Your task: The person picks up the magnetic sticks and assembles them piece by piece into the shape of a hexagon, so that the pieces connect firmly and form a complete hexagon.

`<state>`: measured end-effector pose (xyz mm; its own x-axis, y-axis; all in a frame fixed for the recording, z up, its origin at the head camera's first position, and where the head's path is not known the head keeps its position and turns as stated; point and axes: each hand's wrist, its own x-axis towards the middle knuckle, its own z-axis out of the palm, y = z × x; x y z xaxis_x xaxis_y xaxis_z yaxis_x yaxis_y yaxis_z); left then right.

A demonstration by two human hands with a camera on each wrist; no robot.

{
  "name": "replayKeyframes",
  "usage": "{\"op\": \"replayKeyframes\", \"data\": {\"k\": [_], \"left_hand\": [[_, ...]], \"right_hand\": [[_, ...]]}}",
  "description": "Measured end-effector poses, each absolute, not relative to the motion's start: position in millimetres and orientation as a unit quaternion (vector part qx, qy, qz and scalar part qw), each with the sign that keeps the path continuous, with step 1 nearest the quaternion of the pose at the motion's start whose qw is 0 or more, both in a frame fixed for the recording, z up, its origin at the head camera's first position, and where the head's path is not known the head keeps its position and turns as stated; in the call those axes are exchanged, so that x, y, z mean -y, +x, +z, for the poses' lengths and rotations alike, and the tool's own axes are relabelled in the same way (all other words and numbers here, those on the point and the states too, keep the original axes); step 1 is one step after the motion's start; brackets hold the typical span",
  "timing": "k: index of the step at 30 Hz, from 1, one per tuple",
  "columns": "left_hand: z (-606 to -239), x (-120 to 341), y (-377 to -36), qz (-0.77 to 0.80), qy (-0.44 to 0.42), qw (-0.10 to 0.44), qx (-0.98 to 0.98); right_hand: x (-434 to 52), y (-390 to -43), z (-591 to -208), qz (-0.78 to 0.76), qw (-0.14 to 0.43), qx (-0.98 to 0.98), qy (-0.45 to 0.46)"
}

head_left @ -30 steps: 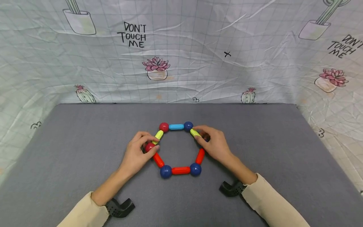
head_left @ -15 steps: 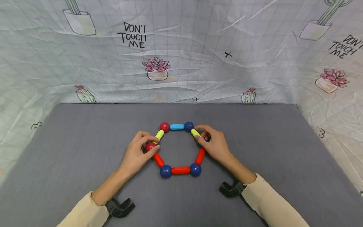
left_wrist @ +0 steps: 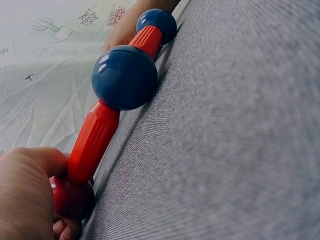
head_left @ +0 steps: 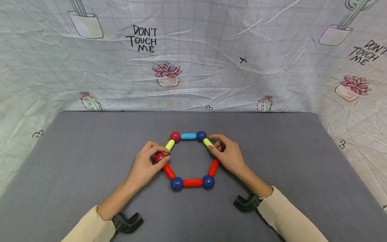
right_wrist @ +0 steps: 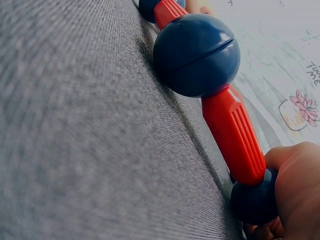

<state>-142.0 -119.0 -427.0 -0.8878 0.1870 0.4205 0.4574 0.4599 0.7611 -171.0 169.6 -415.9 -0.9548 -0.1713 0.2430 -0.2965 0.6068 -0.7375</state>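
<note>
Lying flat on the gray mat [head_left: 90, 161] is a ring [head_left: 192, 182] made of sticks and balls, right in the middle of the mat. It has six sides. The far side is a blue stick [head_left: 188, 136] between a red ball [head_left: 175, 136] and a dark blue ball [head_left: 201, 135]. Two yellow sticks [head_left: 169, 145] slope down from those balls. The near side is a red stick [head_left: 192, 183] between two dark blue balls [head_left: 176, 184]. The left hand [head_left: 146, 164] grips another red ball [head_left: 159, 157] at the left corner, with its fingers and thumb curled round it. In the left wrist view, that ball [left_wrist: 72, 197] sits under the thumb, joined to a red stick [left_wrist: 92, 141]. The right hand [head_left: 229, 154] holds the right corner, with its fingers curled round a dark ball there. In the right wrist view, that ball [right_wrist: 255, 202] is tucked in the fingers, stuck to a red stick [right_wrist: 234, 134]. Behind the mat hangs a sheet [head_left: 242, 50] with cactus and flower pictures and the words "DON'T TOUCH ME". Both arms wear cream sleeves [head_left: 90, 227], and black mounts [head_left: 127, 222] sit at the wrists.
</note>
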Motion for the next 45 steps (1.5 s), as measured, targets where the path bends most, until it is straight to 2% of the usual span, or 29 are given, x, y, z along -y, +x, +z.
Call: {"op": "replayKeyframes", "data": {"k": [7, 17, 21, 24, 27, 33, 39, 45], "left_hand": [[-424, 117, -145, -0.486, -0.192, 0.140, 0.841], [-419, 120, -145, -0.523, -0.164, 0.141, 0.825], [-398, 134, -142, -0.513, -0.151, 0.184, 0.824], [-381, 151, -142, -0.458, -0.173, 0.239, 0.838], [-370, 170, -141, -0.391, -0.202, 0.266, 0.858], [-367, 198, -138, -0.275, -0.242, 0.209, 0.907], [-376, 206, -141, -0.138, -0.243, 0.134, 0.951], [-383, 203, -145, -0.105, -0.226, 0.080, 0.965]], "right_hand": [[-172, -171, -413, 0.418, 0.075, 0.895, 0.136], [-187, -173, -393, 0.328, 0.068, 0.918, 0.211], [-207, -171, -376, 0.259, 0.065, 0.931, 0.250], [-224, -171, -360, 0.222, 0.072, 0.936, 0.264], [-240, -170, -350, 0.190, 0.091, 0.937, 0.279], [-264, -169, -347, 0.140, 0.099, 0.932, 0.319], [-274, -169, -355, 0.120, 0.082, 0.946, 0.289], [-277, -177, -367, 0.086, 0.066, 0.960, 0.258]]}}
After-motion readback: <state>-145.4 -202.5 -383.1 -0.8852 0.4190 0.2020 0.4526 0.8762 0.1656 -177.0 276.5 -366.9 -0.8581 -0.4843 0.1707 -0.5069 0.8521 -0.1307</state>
